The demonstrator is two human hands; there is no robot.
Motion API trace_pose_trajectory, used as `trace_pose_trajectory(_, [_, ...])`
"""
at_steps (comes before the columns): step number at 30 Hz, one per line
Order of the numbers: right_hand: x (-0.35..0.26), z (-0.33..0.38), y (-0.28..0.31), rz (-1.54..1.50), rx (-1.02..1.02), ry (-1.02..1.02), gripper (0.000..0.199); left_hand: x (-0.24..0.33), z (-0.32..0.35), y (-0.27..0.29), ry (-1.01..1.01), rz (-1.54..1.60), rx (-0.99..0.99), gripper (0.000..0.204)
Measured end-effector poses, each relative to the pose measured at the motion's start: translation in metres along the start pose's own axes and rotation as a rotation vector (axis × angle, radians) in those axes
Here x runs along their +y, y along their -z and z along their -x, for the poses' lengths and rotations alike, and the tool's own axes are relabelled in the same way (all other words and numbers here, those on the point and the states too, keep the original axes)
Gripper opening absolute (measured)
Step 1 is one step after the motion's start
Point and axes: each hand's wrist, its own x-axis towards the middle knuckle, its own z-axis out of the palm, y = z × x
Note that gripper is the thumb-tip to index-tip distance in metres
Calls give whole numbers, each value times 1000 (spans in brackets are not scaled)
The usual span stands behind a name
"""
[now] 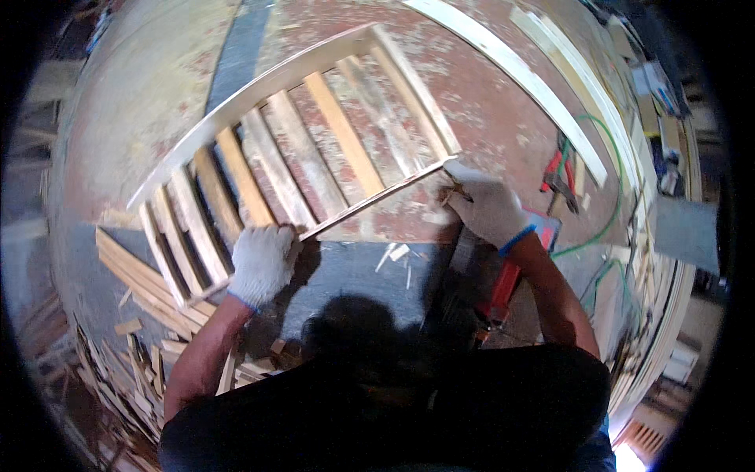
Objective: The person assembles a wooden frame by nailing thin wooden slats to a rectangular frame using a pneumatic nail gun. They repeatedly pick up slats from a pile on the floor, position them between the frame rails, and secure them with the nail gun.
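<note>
1. I see the slatted wooden frame (308,149) lying aslant ahead, its near rail toward the body.
2. The left hand (265,259) has its fingers curled over that rail, gripping it.
3. The right hand (489,206) has bent fingers by the near right corner; I can't tell whether they pinch anything.
4. I judge a one-sided pull could twist the frame, or swing it into the loose strips (145,285).

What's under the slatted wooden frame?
Through the frame, between its slats, flaking reddish floor shows; some gaps toward the left look dark. Whatever lies directly beneath the slats is covered.
</note>
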Motion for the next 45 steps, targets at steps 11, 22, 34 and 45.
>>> trace_pose_trajectory(11, [44,182,-28,-168,504,-818,41,48,-85,96,-366,-24,57,52])
trace_pose_trajectory(22, [77,171,-33,-1397,272,-996,23,128,-288,85,-769,-395,-4,53])
trace_pose_trajectory(34, [75,172,-44,-2118,129,-900,18,154,-292,68,-670,-446,-2,43])
trace_pose_trajectory(45, [55,143,-35,-1999,197,-935,12,153,-307,56,-797,-470,-6,42])
